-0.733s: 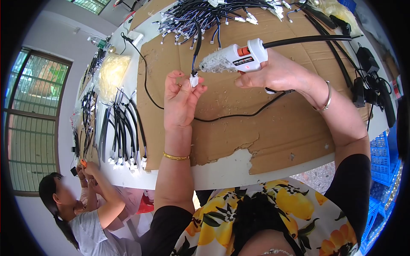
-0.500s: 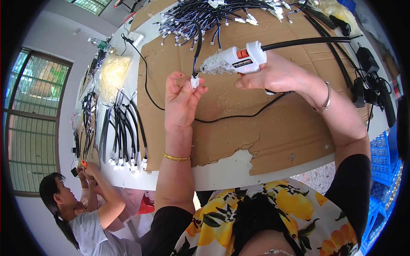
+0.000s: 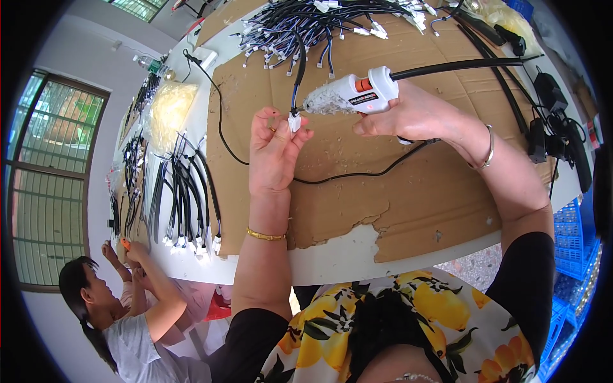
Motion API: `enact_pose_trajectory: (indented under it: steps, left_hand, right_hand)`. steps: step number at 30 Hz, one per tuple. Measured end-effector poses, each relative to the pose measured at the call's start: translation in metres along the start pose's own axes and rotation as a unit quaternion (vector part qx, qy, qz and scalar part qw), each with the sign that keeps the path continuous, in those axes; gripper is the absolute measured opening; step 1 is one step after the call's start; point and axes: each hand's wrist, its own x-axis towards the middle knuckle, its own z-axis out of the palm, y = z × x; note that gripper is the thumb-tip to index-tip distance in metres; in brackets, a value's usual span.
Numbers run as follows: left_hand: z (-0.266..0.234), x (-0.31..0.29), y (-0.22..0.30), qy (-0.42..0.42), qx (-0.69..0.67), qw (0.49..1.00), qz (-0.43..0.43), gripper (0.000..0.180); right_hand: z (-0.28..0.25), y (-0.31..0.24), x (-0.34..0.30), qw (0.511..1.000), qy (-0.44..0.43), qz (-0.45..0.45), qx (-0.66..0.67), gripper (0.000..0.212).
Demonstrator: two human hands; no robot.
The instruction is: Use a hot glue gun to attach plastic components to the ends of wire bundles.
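Note:
Between the thumb and fingers of my left hand is the white connector at the end of a wire harness. Its black-sleeved cable runs up toward the pile at the far side. My right hand is wrapped round the handle of a white hot glue gun with an orange part on top. Clumps of clear dried glue coat the gun's front, and its nozzle points left, at the wires just above the connector. Whether the tip touches them I cannot tell. A thick black stick or tube extends from the gun's rear.
Torn cardboard covers the white table. A heap of wire harnesses lies at the far side, and sleeved harnesses at left beside a bag. Black power adapters sit right. A co-worker sits lower left.
Both hands, with the connector and glue gun, have shifted very slightly to the right and down. At left, the co-worker's hands have moved apart.

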Motion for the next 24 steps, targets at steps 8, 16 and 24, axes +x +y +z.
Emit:
enact_pose_trajectory:
  steps: [8, 16, 24]
  left_hand:
    - [0.008, -0.001, -0.001, 0.057, -0.002, 0.998, 0.006, 0.022]
    - [0.012, -0.004, 0.002, 0.062, -0.041, 0.997, -0.014, 0.021]
    - [0.013, -0.007, 0.003, 0.073, -0.099, 0.992, -0.038, 0.024]
  right_hand:
    - [0.002, 0.016, 0.004, 0.999, 0.018, -0.019, 0.033, 0.022]
    - [0.005, 0.021, 0.005, 1.0, 0.022, 0.0, 0.0, 0.028]
    - [0.008, 0.013, 0.004, 0.978, 0.041, -0.129, -0.162, 0.019]
